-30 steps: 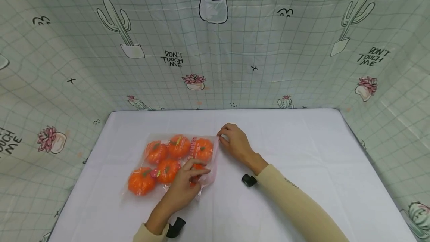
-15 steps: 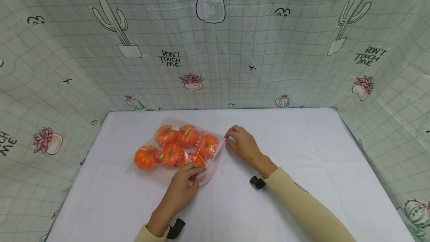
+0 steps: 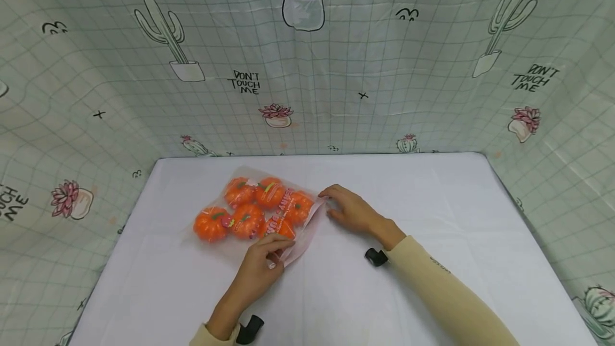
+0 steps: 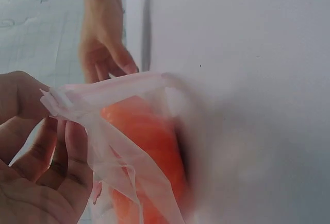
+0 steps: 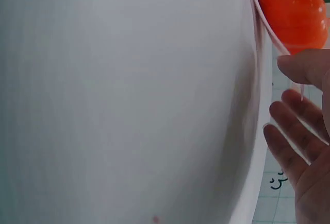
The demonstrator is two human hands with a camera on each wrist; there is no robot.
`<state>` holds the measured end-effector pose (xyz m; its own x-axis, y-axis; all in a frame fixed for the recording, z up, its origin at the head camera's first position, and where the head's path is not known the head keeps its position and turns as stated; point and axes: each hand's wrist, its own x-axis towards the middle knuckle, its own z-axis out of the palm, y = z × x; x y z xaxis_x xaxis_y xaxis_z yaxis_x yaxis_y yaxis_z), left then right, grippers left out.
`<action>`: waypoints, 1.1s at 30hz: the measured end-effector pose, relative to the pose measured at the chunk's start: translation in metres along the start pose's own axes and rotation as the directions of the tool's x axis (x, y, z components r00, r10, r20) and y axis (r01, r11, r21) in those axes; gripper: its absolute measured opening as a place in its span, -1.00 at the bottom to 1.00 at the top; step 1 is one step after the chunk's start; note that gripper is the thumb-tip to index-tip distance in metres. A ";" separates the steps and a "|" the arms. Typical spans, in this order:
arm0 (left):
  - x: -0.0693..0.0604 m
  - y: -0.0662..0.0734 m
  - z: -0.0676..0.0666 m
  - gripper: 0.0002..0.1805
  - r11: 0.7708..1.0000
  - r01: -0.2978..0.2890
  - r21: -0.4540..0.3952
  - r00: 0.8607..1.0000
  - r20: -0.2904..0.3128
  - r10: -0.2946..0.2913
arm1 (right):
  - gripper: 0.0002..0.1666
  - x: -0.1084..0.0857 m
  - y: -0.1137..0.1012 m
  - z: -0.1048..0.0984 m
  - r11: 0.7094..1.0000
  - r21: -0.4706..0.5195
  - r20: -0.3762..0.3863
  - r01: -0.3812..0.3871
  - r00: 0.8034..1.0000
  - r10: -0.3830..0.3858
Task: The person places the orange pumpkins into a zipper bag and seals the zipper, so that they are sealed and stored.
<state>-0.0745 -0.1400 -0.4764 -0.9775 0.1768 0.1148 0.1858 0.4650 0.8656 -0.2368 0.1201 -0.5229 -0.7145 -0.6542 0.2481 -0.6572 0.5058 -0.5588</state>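
Note:
A translucent plastic bag [image 3: 307, 231] with red print lies on the white table, its mouth toward the right. Several small orange pumpkins [image 3: 247, 220] show through it, one [image 4: 147, 152] near the mouth in the left wrist view. My left hand [image 3: 261, 263] pinches the near edge of the bag's mouth between thumb and fingers. At the far corner of the mouth is my right hand [image 3: 353, 210], its thumb [image 5: 304, 68] and fingers spread apart. The bag's corner runs between them in the right wrist view; whether the fingertips touch it I cannot tell.
The white table [image 3: 408, 202] extends on both sides of the bag. A patterned cloth [image 3: 336, 68] with cactus drawings hangs behind and at the sides. A black wrist camera [image 3: 376, 257] sits at the right cuff, another [image 3: 250, 330] at the left.
The bag has shifted away and to the right, turning somewhat. My left hand went from over a pumpkin to the bag's near edge. My right hand moved slightly right and its fingers parted.

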 end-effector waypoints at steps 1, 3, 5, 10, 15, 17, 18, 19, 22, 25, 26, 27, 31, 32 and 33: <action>0.000 0.000 -0.001 -0.52 1.000 0.000 -0.005 1.000 0.005 0.000 | -0.51 0.000 0.001 -0.001 1.000 0.002 0.008 0.010 1.000 -0.010; -0.001 -0.001 -0.003 -0.51 1.000 -0.001 -0.016 1.000 0.011 0.001 | -0.49 0.001 0.003 -0.003 1.000 0.000 0.022 0.029 0.999 -0.029; -0.001 -0.002 -0.004 -0.50 1.000 0.007 -0.029 1.000 0.016 -0.007 | -0.49 0.003 0.005 -0.004 0.999 -0.001 0.037 0.046 0.998 -0.046; -0.002 -0.003 -0.009 -0.51 0.998 0.016 -0.067 1.000 0.025 -0.015 | -0.56 0.007 0.009 -0.003 0.994 -0.007 0.027 0.111 0.993 -0.111; -0.003 -0.004 -0.013 -0.49 0.995 0.001 -0.097 1.000 0.019 0.001 | -0.68 0.011 0.009 -0.001 0.978 -0.054 -0.052 0.201 0.978 -0.204; -0.003 -0.004 -0.014 -0.48 0.994 -0.006 -0.112 1.000 0.015 0.007 | -0.72 0.012 0.009 0.000 0.973 -0.078 -0.076 0.217 0.972 -0.223; -0.004 -0.004 -0.015 -0.48 0.993 -0.009 -0.118 1.000 0.013 0.010 | -0.74 0.013 0.008 0.000 0.972 -0.084 -0.085 0.221 0.970 -0.228; -0.004 -0.004 -0.015 -0.48 0.993 -0.009 -0.120 1.000 0.010 0.010 | -0.76 0.014 0.008 0.000 0.970 -0.091 -0.093 0.226 0.968 -0.234; -0.005 -0.003 -0.015 -0.47 0.992 -0.020 -0.124 1.000 -0.002 0.020 | -0.77 0.014 0.007 0.000 0.965 -0.098 -0.118 0.242 0.960 -0.253; -0.006 -0.003 -0.016 -0.47 0.994 -0.027 -0.108 0.999 -0.028 0.024 | -0.77 0.014 0.006 0.000 0.960 -0.112 -0.144 0.258 0.951 -0.272; -0.007 -0.003 -0.016 -0.48 0.994 -0.031 -0.102 0.999 -0.038 0.028 | -0.76 0.014 0.006 0.000 0.958 -0.117 -0.154 0.261 0.948 -0.277; -0.008 -0.003 -0.016 -0.48 0.995 -0.037 -0.094 0.998 -0.047 0.033 | -0.76 0.015 0.006 -0.001 0.957 -0.121 -0.163 0.263 0.946 -0.280; -0.011 -0.004 -0.012 -0.48 0.997 -0.079 -0.018 0.994 -0.077 0.077 | -0.74 0.015 0.004 -0.002 0.953 -0.124 -0.205 0.275 0.933 -0.296; -0.013 -0.005 -0.010 -0.48 0.996 -0.092 0.017 0.992 -0.080 0.093 | -0.74 0.015 0.004 -0.002 0.952 -0.126 -0.213 0.279 0.930 -0.301; -0.015 -0.006 -0.008 -0.48 0.993 -0.106 0.058 0.990 -0.082 0.111 | -0.74 0.015 0.004 -0.002 0.951 -0.125 -0.217 0.284 0.927 -0.305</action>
<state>-0.0616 -0.1529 -0.4794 -0.9557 0.1553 0.2500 0.2943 0.4930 0.8187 -0.2504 0.1138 -0.5195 -0.5139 -0.6387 0.5727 -0.8576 0.3654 -0.3620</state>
